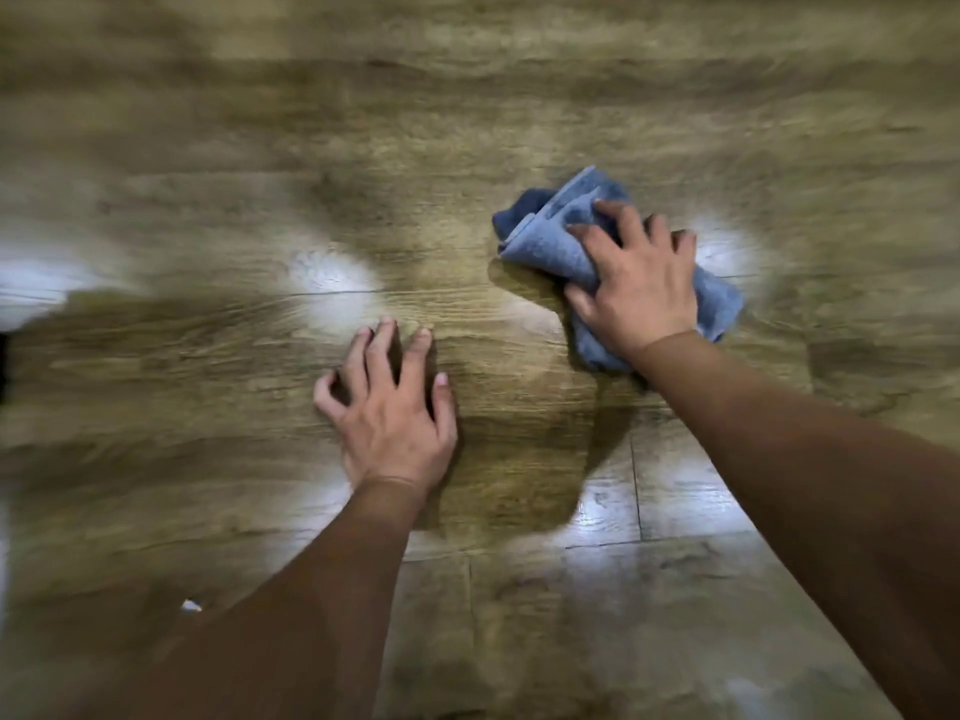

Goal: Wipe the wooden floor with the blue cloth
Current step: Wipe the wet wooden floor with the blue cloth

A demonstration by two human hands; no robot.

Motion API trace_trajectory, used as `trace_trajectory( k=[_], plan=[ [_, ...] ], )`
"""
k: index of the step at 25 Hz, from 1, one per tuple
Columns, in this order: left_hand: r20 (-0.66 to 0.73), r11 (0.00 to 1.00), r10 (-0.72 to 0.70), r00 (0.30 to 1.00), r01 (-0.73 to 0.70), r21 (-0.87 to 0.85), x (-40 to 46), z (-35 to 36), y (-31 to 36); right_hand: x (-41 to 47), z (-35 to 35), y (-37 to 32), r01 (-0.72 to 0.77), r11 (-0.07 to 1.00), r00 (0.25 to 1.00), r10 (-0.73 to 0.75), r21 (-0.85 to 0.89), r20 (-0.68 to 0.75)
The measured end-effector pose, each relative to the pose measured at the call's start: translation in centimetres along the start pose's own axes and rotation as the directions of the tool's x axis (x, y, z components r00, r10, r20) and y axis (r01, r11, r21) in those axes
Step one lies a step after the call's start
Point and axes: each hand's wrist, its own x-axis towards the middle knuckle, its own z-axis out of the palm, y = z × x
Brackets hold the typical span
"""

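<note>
So the floor (218, 387) takes up basically the whole view, wood-grain planks with a few bright glare patches and seams showing nearest the person; lots of it is blurred toward the edges, so can't say which bits are already clean. The cloth (545, 236) sits bunched up on the floor, ahead and to the right of the left hand, well apart from it; it's blue, folded over itself, one end poking out past the fingers and the other end out near the wrist. The right hand (636, 283) is spread on top of the cloth, fingers splayed and pressing down, thumb hooked over its near edge; looks like pressing more than a real grab. The left hand (389, 402) is off the cloth, fingertips planted on bare floor, fingers bent but holding nothing; probably just propping the person up. Reads like mid-wipe; next move likely calls for steady downward pressure while sliding the cloth across an unwiped stretch, keeping it bunched under the palm.
</note>
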Motion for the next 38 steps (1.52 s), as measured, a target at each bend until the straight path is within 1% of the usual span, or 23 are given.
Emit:
trace_trajectory(
  k=[3,5,6,8,9,10,12,13,14,15,17,18,19,20,21,25,28,30,33,36,38],
  plan=[
    [0.046,1.000,-0.010,0.999,0.010,0.016,-0.1,-0.2,0.1,-0.7,-0.3,-1.2,-0.045,0.998,0.999,0.045,-0.036,0.015],
    [0.090,0.999,-0.028,0.996,0.025,0.028,-0.2,-0.6,0.5,-2.9,-1.1,-2.3,-0.038,0.999,0.999,0.038,-0.026,0.008],
    [0.108,0.998,-0.057,0.993,0.056,0.017,0.2,-0.8,0.8,-5.1,-1.3,-2.9,-0.033,0.999,0.999,0.034,-0.001,0.006],
    [0.100,0.991,-0.124,0.987,0.128,-0.031,1.2,-1.5,2.0,-12.2,-1.1,-4.0,-0.012,0.997,1.000,0.012,0.078,0.002],
    [0.099,0.992,-0.106,0.989,0.112,-0.055,1.8,-1.6,3.2,-16.5,-0.8,-4.2,0.011,0.994,1.000,-0.010,0.111,-0.003],
    [0.119,0.995,-0.046,0.992,0.056,-0.078,2.4,-1.6,4.9,-20.4,-0.7,-4.1,0.036,0.991,0.999,-0.035,0.126,-0.012],
    [0.198,0.976,0.153,0.968,-0.117,-0.185,3.8,-1.0,10.5,-25.2,-0.1,-1.8,0.068,0.990,0.998,-0.069,0.124,0.005],
    [0.240,0.956,0.215,0.947,-0.153,-0.250,4.4,-0.6,13.7,-26.0,0.2,-0.1,0.069,0.991,0.997,-0.071,0.114,0.018],
    [0.297,0.948,0.223,0.928,-0.135,-0.289,5.1,-0.3,16.6,-25.9,0.4,1.6,0.060,0.993,0.998,-0.062,0.104,0.021],
    [0.381,0.955,0.183,0.906,-0.073,-0.286,5.8,0.1,19.0,-25.4,0.4,3.3,0.037,0.995,0.999,-0.039,0.096,0.022],
    [0.567,0.980,0.018,0.824,0.097,-0.172,7.3,1.0,21.6,-23.3,0.6,6.2,-0.029,0.995,0.999,0.027,0.092,0.022],
    [0.627,0.986,-0.056,0.777,0.142,-0.087,7.8,1.4,21.9,-21.9,0.6,7.7,-0.073,0.994,0.997,0.072,0.075,0.024],
    [0.658,0.988,-0.101,0.746,0.152,-0.021,8.1,1.6,21.9,-20.2,0.7,9.3,-0.121,0.991,0.993,0.120,0.049,0.019],
    [0.678,0.990,-0.112,0.727,0.142,0.010,8.3,1.8,22.1,-18.3,0.9,11.4,-0.174,0.984,0.985,0.174,0.029,0.014],
    [0.699,0.991,-0.108,0.707,0.135,0.016,8.3,1.8,22.1,-16.3,1.0,13.4,-0.219,0.975,0.976,0.219,0.019,0.012],
    [0.752,0.992,-0.103,0.651,0.122,0.030,8.8,1.3,22.0,-7.8,1.3,20.5,-0.320,0.947,0.948,0.319,0.014,0.011],
    [0.778,0.993,-0.096,0.621,0.109,0.035,8.9,1.0,22.0,-2.9,1.6,23.2,-0.429,0.903,0.903,0.429,0.002,-0.007],
    [0.792,0.993,-0.095,0.603,0.108,0.037,8.8,0.6,22.1,-2.0,1.4,23.0,-0.463,0.886,0.886,0.463,0.009,-0.015],
    [0.790,0.993,-0.095,0.606,0.109,0.036,8.7,0.3,22.4,-4.1,0.9,21.2,-0.412,0.911,0.911,0.413,0.023,-0.025],
    [0.787,0.993,-0.105,0.608,0.102,0.053,8.6,0.1,22.6,-8.5,0.4,17.5,-0.391,0.919,0.920,0.392,0.053,-0.013],
    [0.774,0.993,-0.109,0.624,0.103,0.057,8.5,0.3,22.6,-12.9,0.0,13.9,-0.370,0.924,0.928,0.372,0.097,-0.012]
  ],
)
